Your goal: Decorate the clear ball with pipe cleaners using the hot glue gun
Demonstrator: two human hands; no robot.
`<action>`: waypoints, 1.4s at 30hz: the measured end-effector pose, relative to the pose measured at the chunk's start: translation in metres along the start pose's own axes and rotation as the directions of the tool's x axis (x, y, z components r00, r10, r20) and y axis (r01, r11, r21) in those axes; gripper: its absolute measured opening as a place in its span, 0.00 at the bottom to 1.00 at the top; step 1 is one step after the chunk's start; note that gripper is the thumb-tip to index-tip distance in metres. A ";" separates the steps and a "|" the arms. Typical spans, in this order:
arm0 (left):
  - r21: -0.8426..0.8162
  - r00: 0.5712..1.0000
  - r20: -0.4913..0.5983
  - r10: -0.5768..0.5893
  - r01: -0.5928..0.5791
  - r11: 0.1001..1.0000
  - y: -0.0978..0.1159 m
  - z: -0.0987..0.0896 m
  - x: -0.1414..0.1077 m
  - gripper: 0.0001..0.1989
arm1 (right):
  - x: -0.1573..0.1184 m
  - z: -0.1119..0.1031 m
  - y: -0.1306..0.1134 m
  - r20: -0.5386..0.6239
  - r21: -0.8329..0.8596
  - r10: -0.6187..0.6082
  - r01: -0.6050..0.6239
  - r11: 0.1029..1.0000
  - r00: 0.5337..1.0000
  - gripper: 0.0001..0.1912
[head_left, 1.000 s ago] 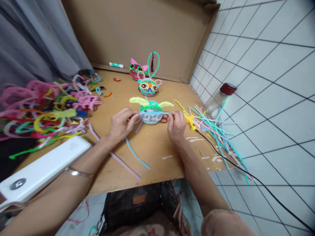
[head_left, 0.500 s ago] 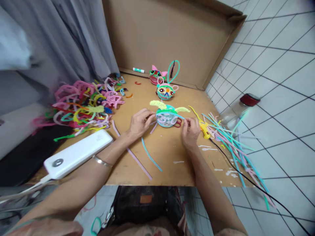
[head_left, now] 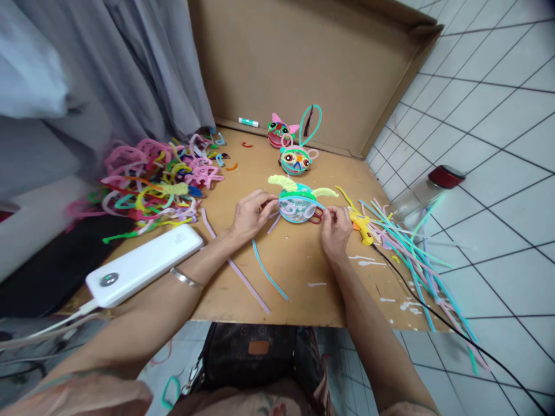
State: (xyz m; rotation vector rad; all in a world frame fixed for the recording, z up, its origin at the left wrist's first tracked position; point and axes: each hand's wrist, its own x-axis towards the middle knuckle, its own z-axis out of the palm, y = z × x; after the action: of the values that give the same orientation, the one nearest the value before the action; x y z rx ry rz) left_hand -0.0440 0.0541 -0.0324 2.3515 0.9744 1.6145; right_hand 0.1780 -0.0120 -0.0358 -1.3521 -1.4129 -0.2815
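A clear ball (head_left: 298, 214) stands on the table, with green trim on top, pale yellow fuzzy ear shapes and lilac curls on its front. A light blue pipe cleaner (head_left: 318, 204) stretches across the ball's front. My left hand (head_left: 251, 216) pinches at its left end, beside the ball; the fingertips partly hide that end. At the right, the thumb and fingers of my right hand (head_left: 336, 231) are closed on the other end. Red scissor handles (head_left: 318, 216) show behind the ball, close to my right hand.
Two decorated balls, one with mouse-like ears (head_left: 295, 162), stand behind. A yellow glue gun (head_left: 363, 229) and loose pipe cleaners (head_left: 416, 266) lie at right, near a red-lidded bottle (head_left: 446, 177). Tangled pipe cleaners (head_left: 143, 173) and a white power bank (head_left: 145, 267) are at left.
The view has shifted slightly, so things appear a little further right. Both hands keep their hold on the light blue pipe cleaner across the ball; little else differs.
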 end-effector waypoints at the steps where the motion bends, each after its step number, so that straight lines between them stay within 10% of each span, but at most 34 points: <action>1: 0.001 1.000 -0.001 -0.004 0.004 1.000 0.000 0.000 0.000 0.10 | 0.000 0.000 0.000 -0.003 0.004 0.009 -0.009 1.000 1.000 0.10; 25: -0.010 0.985 0.022 -0.173 0.173 0.985 0.000 -0.004 0.001 0.09 | -0.003 0.007 -0.004 0.039 0.166 0.133 -0.138 0.976 0.990 0.10; 42: -0.005 0.998 0.042 -0.054 0.054 0.999 0.000 -0.003 0.000 0.11 | -0.003 -0.001 -0.012 0.043 0.174 0.173 -0.178 0.968 0.984 0.11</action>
State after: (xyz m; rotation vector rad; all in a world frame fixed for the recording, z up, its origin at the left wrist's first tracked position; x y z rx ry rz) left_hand -0.0463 0.0533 -0.0308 2.3243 1.0132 1.5404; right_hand 0.1682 -0.0183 -0.0324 -1.3269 -1.2978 -0.0191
